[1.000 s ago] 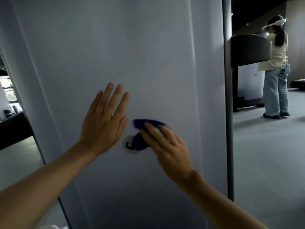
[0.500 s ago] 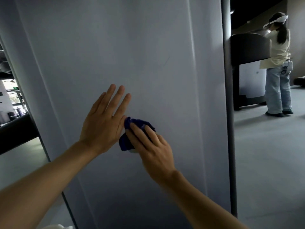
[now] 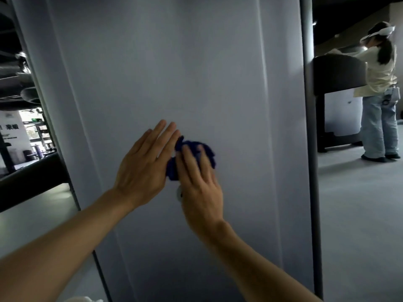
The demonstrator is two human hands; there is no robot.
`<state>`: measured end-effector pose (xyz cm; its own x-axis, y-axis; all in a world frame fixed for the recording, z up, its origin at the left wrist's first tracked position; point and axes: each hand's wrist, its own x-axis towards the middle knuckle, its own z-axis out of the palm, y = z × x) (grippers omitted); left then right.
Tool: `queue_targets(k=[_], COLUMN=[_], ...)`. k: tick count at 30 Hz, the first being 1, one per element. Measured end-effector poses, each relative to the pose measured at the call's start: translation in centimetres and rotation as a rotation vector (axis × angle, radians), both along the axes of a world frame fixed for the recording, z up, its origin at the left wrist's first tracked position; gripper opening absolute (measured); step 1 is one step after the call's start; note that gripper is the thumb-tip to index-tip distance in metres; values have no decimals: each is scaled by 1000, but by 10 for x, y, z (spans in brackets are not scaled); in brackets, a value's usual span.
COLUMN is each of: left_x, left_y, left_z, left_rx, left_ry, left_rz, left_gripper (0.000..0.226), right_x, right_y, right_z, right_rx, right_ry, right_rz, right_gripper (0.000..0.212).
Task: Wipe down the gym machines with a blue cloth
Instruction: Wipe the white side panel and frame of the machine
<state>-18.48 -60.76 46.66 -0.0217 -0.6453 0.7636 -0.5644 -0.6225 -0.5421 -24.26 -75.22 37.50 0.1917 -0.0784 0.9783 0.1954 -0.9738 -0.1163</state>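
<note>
Pressing blue cloth (image 3: 192, 155) on pale panel (image 3: 174, 73), grey-floored gym.

the machine panel (image 3: 196, 73) looks like smooth painted metal or plastic – which one i cannot tell – pale grey, with a soft satin sheen and faint vertical creases. along its right edge the post (image 3: 308, 105) is darker and matt. the blue cloth (image 3: 209, 151) is soft, fuzzy fabric, bunched and not shiny. the floor (image 3: 359, 203) is grey and matt – it looks even.
</note>
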Motion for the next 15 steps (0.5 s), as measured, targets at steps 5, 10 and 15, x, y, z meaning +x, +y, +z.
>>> queue_targets(k=[5, 10, 15], left_x=[2, -1, -1], left_y=[5, -6, -2], left_z=[-4, -11, -10], left_rx=[14, -19, 31], left_ry=[-3, -5, -15], left_rz=[20, 75, 113], left_gripper=[55, 63, 66], right_x=[-9, -28, -3], right_y=[-54, -116, -46], right_z=[7, 29, 40], right_rx=[-280, 487, 368], right_ry=[85, -14, -112], right_rz=[-52, -77, -34], right_gripper=[61, 63, 74])
